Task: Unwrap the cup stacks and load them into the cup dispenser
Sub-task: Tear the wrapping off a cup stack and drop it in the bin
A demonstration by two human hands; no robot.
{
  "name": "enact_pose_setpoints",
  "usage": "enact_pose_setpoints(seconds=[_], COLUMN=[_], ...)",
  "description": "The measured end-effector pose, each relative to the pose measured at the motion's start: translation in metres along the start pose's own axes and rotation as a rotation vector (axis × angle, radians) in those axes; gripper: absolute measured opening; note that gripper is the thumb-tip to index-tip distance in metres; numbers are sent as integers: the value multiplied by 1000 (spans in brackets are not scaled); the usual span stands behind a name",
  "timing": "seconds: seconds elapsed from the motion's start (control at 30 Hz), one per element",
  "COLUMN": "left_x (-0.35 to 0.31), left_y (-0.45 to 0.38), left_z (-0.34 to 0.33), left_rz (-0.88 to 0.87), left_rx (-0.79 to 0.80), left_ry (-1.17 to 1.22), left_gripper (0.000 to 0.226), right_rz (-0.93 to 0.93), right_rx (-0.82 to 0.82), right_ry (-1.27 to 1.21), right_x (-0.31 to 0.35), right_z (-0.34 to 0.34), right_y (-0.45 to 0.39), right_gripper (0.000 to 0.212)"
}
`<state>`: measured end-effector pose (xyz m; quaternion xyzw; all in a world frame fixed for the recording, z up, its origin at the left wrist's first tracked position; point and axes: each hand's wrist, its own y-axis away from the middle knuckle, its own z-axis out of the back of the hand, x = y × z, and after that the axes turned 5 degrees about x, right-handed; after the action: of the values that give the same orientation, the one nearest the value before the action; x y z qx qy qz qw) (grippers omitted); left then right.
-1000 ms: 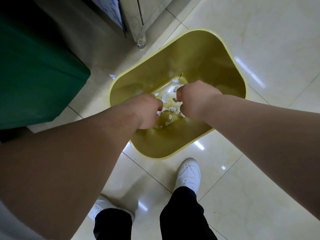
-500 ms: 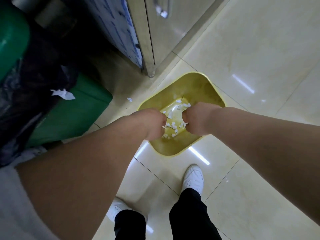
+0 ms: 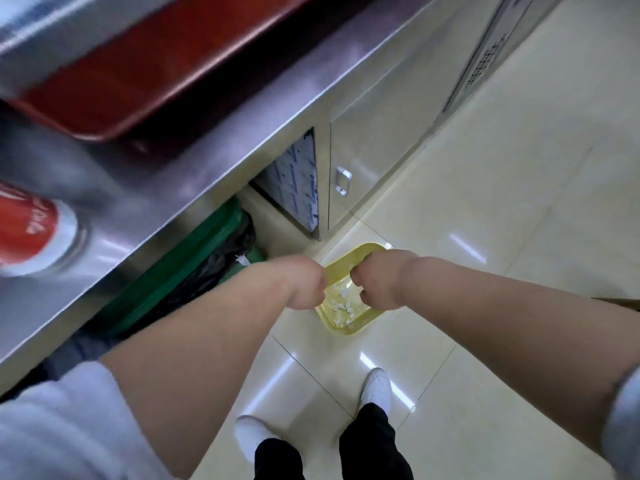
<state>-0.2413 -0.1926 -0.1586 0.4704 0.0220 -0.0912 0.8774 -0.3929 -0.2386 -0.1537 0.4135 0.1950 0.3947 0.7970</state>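
- At the far left a red cup (image 3: 26, 225) with white lettering rests on the steel counter (image 3: 214, 161), blurred; above it lies a red tray (image 3: 138, 74), also smeared by motion; these are the only cups in sight, and I can make out no wrapped stack and no dispenser.
- Under the counter edge stands a green bin (image 3: 180, 265) lined with a black bag (image 3: 221, 258); a white scrap (image 3: 242, 260) lies on its rim.
- The left hand (image 3: 301, 282) is curled into a fist, knuckles away from me; whether it pinches anything I cannot tell.
- Between and below the two fists sits a yellow bin (image 3: 346, 329) on the pale tiled floor (image 3: 485, 202), with white scraps (image 3: 341, 306) scattered on its bottom; both fists overlap its near rim.
- The right hand (image 3: 375, 278) is likewise balled up, close beside the left but not touching; its hold is hidden too.
- Behind stands a steel cabinet (image 3: 367, 140) with a small handle (image 3: 343, 180); white shoes (image 3: 375, 386) show below.
- Against half a second ago the view has risen; the yellow bin looks smaller, and the counter, tray and cup have come into sight; the fists keep the same pose.
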Motion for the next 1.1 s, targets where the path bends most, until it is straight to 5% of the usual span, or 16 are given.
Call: enact_pose_setpoints(seconds=[0.57, 1.1], left_x=[-16, 119], left_y=[232, 423], left_z=[29, -25], left_rz=[9, 389], left_rx=[-215, -530], left_ry=[16, 280], left_gripper=[31, 32], right_rz=[75, 366], right_rx=[-238, -540], right_ry=[34, 218], right_x=[80, 213], right_z=[88, 215], right_y=[200, 228], right_gripper=[39, 41])
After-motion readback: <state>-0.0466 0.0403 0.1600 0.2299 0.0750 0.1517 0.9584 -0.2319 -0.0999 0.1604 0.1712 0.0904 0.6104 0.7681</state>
